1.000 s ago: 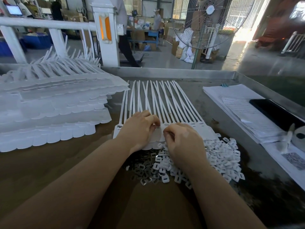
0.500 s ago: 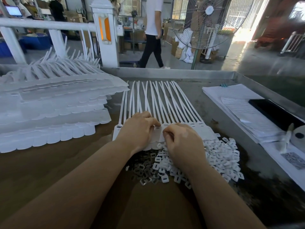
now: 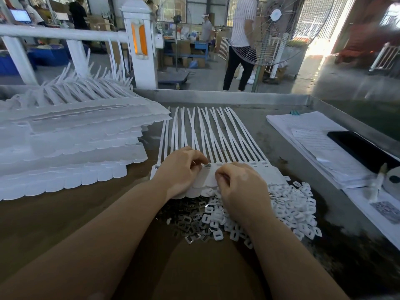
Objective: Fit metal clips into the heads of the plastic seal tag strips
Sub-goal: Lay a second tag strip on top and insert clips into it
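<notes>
The person stands at a metal-edged table (image 3: 238, 98) with a joined sheet of white tag strips (image 3: 207, 135) laid flat straight ahead at twelve o'clock, tails fanned away and heads (image 3: 257, 164) in a row nearest the body, presumably so every head can be reached without turning the sheet; the left hand (image 3: 181, 169) lies curled on the left part of the row, thumb and forefinger pinched at a small glint of metal at a head, which looks like a clip being pressed in, though the clip itself is too small to make out; the right hand (image 3: 240, 187) is curled just beside it, fingertips drawn together over the tag flags (image 3: 208, 180), and whether it grips a clip or only steadies the sheet cannot be told; directly under both wrists, at six o'clock, lies a loose heap of metal clips (image 3: 190, 224) touching a larger spill of small white plastic pieces (image 3: 292, 208) running toward four o'clock, kept close so a hand need only drop back to pick one up; at nine o'clock a tall stack of the same sheets (image 3: 65, 148) waits, whether finished or not is unclear; at two o'clock papers (image 3: 313, 144) and a dark tablet (image 3: 363, 150) sit well apart from the work; the heads right of the hands appear not yet filled, so I judge the sheet partly done.
</notes>
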Motion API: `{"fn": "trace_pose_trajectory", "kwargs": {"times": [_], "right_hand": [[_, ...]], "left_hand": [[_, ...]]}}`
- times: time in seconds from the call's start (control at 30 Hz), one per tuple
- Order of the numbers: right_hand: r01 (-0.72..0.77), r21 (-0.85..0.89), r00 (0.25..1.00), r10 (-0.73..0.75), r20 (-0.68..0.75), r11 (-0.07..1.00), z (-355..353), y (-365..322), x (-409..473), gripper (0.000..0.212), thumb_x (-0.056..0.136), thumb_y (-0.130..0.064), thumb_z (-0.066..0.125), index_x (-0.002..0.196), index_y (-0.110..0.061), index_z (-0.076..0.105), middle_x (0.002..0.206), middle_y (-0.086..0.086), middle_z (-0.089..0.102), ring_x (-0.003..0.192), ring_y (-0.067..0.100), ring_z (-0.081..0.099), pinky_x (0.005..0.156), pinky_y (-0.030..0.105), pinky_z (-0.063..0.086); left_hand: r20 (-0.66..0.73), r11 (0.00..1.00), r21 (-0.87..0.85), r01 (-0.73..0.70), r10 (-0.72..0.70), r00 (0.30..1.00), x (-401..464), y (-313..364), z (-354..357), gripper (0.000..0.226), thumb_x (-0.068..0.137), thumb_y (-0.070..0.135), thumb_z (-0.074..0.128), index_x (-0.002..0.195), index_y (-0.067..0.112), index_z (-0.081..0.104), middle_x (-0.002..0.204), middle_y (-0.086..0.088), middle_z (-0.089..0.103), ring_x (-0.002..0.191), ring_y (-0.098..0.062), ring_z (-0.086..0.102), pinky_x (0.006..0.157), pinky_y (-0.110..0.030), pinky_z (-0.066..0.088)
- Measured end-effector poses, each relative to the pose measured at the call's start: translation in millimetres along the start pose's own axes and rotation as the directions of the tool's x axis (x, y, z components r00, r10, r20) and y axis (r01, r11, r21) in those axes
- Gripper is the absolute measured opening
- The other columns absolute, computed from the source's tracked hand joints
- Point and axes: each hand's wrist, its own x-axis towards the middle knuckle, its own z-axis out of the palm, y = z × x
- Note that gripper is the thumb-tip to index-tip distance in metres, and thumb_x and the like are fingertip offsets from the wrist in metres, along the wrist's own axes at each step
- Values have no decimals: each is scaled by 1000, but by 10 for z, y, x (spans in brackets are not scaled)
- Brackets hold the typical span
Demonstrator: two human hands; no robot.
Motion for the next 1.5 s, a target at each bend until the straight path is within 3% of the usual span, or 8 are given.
{"fn": "trace_pose_trajectory", "kwargs": {"times": [0.1,0.3,0.53,0.77,0.93,1.17,1.5], "right_hand": [[-2,0,1000,2,-3,1000,0,2,-4,18,92,-22,47,89,-15,63,86,-2,62,82,13,49,73,25,35],[-2,3,1000,2,-2,1000,9,-3,9,17,92,-22,47,88,-16,63,84,-2,61,79,12,47,71,25,33],[3,20,1000,-3,-8,1000,-2,-16,-5,18,92,-21,47,88,-14,63,84,0,62,79,14,49,73,26,37],[-5,19,1000,5,-7,1000,2,-10,3,18,92,-21,47,85,-13,62,82,0,61,78,16,48,71,28,37],[4,35,1000,-3,-16,999,6,-13,-7,17,91,-20,50,84,-13,63,80,0,61,76,14,46,70,27,36],[2,33,1000,-1,-10,999,6,-16,-3,17,92,-20,48,87,-14,64,84,-1,63,79,13,49,74,27,39],[-8,32,1000,8,-6,999,4,-16,-1,18,92,-21,48,89,-14,64,86,-1,63,82,15,50,76,28,40]], "left_hand": [[23,999,39,-18,17,1000,5,7,-13,23,93,15,50,104,27,67,98,12,49,87,-2,46,66,-5,31],[100,976,192,-102,84,991,18,68,-57,24,94,15,46,110,23,63,108,1,54,101,-15,49,87,-25,37],[96,997,80,-20,12,995,46,106,-102,21,94,12,48,105,21,63,103,3,57,91,-10,52,78,-20,38],[207,968,225,-107,60,977,48,100,-131,31,97,16,42,121,25,61,103,6,47,103,-15,49,88,-26,38],[247,931,321,-175,96,964,85,140,-156,29,96,17,44,119,26,59,114,4,52,107,-14,48,91,-30,40],[118,996,88,-5,-6,993,81,82,-134,12,89,14,57,95,22,63,92,9,58,89,-10,55,77,-19,40],[91,997,3,83,-83,992,99,80,-119,16,89,14,59,97,22,69,87,12,60,86,-5,54,76,-16,37]]}}
